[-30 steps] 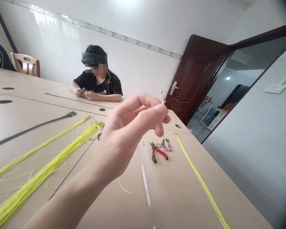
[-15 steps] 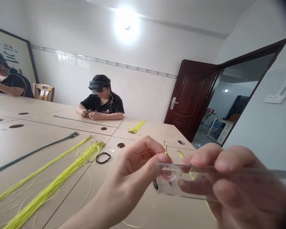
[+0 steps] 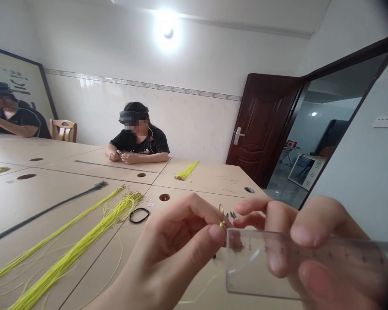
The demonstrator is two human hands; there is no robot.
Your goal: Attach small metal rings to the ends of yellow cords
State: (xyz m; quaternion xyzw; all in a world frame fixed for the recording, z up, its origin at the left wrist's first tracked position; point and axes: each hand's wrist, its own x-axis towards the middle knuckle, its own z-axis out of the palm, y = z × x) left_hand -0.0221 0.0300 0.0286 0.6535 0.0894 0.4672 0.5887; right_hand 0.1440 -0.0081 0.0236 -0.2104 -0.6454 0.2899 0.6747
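My left hand is closed in a pinch, thumb against forefinger, at the middle of the view. Between those fingertips is a fish hook, thin and gold, with its curve pointing up and a yellow knot at its base. A clear plastic ruler, marked in centimetres, is gripped in my right hand, thumb and fingers closed on it. The ruler's zero end is just right of my left thumb tip. Behind my hands, dark tool tips show; the rest of that tool is mostly hidden.
Bundles of yellow line with hooks at their ends lie left on the table, beside a dark grey cord bundle and a black band. Another yellow bundle lies farther back. A person sits opposite; another person sits at far left.
The ruler has turned its flat face toward me, so its numbers show, and its end has shifted slightly right. The hook now shows its curve more clearly above my left fingertips.
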